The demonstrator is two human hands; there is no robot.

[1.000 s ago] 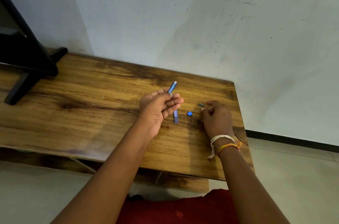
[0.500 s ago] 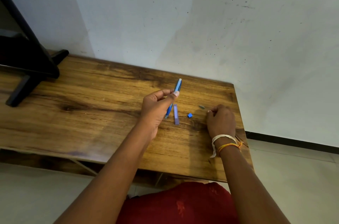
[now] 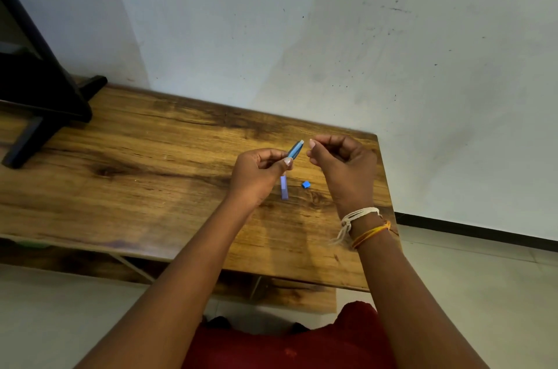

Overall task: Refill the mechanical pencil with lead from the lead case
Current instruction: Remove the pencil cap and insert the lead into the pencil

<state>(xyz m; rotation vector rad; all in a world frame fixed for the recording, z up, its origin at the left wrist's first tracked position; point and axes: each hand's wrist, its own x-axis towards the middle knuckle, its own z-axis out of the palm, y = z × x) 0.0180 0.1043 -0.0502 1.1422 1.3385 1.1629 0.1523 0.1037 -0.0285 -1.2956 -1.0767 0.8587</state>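
Note:
My left hand [image 3: 259,171] grips a blue mechanical pencil [image 3: 296,149], held tilted above the table with its pale top end pointing up and to the right. My right hand [image 3: 342,165] hovers just right of that end, thumb and forefinger pinched together. Anything between them is too thin to see. A pale purple lead case [image 3: 284,187] lies flat on the wooden table [image 3: 151,187], just below my left hand. A small blue cap [image 3: 306,184] sits on the table between my two hands.
A black stand [image 3: 45,103] occupies the table's far left corner. A white wall runs behind the table. The table's right edge lies close to my right wrist, with pale floor beyond it.
My right hand has lifted off the table and moved left, up to the pencil's top end. My left hand has shifted slightly, keeping the pencil tilted.

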